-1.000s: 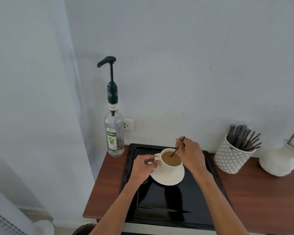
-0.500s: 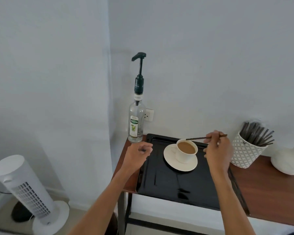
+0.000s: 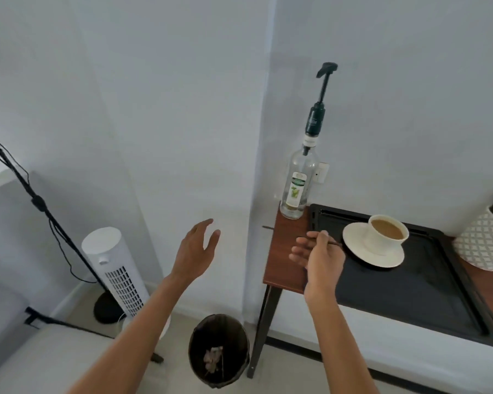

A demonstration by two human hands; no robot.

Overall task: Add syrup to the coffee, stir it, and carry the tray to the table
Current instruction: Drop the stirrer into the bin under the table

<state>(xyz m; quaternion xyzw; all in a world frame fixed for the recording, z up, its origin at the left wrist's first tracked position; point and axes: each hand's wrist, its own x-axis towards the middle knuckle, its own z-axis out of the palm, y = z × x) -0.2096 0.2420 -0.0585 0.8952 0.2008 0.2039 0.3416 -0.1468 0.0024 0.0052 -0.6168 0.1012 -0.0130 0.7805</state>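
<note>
Right hand pinches stir stick over table edge; left hand open, empty; coffee cup on tray.

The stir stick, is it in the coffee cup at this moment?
No, the stir stick is held by the right hand over the table edge, left of the coffee cup.

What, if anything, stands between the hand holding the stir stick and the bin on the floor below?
Nothing visible. The right hand pinches the stir stick over the wooden table's left edge. The bin stands open on the floor, lower left of that hand, with only air between.
</note>
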